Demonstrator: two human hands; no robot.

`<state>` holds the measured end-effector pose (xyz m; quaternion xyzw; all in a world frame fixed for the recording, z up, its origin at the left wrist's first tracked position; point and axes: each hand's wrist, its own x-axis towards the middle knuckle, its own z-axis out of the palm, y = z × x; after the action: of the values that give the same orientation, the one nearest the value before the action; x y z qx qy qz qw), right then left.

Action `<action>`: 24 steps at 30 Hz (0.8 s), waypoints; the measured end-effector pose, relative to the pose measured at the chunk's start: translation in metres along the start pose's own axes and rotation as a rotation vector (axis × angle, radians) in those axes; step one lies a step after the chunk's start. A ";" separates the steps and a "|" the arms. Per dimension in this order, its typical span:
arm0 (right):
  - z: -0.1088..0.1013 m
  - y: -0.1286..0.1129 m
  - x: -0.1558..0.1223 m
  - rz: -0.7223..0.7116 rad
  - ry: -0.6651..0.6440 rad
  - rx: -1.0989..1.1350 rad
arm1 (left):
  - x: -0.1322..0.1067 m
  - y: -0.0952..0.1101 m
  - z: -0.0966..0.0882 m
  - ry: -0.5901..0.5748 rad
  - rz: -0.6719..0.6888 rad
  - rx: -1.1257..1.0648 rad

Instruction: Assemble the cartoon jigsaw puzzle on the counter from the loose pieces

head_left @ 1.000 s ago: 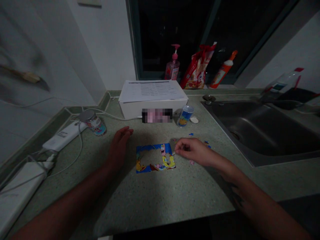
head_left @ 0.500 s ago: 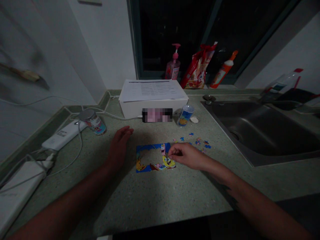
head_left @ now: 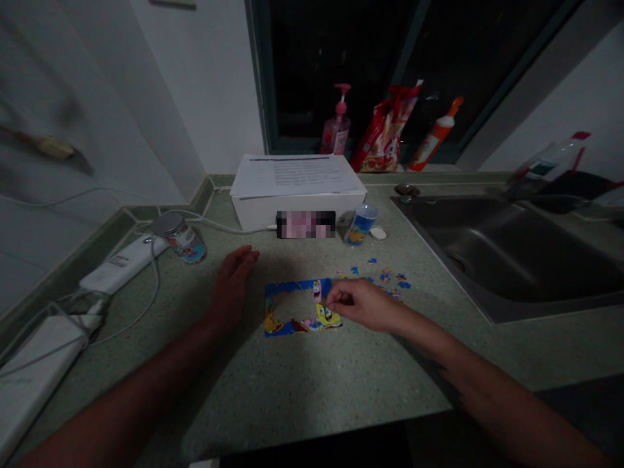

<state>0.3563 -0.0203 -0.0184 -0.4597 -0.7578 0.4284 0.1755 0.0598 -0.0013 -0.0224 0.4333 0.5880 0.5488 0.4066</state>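
Sitting beyond and to the left of the left hand (head_left: 234, 283), the jar (head_left: 180, 239) is well apart from the work and, I judge, can be left alone. The left hand's fingers are loosely bent, with nothing visible in them; it seems to rest on the counter (head_left: 273, 396). From there it could serve well as a light brace, a fingertip pressed on the near border so that nothing slides.

To the right of that hand, between the two hands, lies the puzzle (head_left: 309, 324), flat, its border largely joined and its middle missing. Fitting at its right side looks like the step in hand. The right hand (head_left: 364, 304) is over that side, thumb and forefinger drawn close at the yellow part. I cannot tell whether they pinch a piece or only press, since the hand hides the spot. A piece there is best turned until its print matches its neighbours, then pressed straight down, not pushed sideways, which could spring the joined border apart.

Beyond the right hand stands the tin (head_left: 361, 225), the white lid (head_left: 378, 233) just beside it. Loose pieces (head_left: 402, 282) lie scattered beyond the right hand and partly behind it; its wrist should lift clear so none is dragged. Farther right is the sink (head_left: 468, 250), well apart.
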 end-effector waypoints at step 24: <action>0.001 -0.003 -0.001 -0.160 0.013 -0.292 | 0.000 0.001 0.000 -0.005 -0.009 0.007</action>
<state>0.3551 -0.0222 -0.0164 -0.4211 -0.8452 0.2953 0.1453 0.0595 -0.0015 -0.0213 0.4334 0.5907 0.5438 0.4093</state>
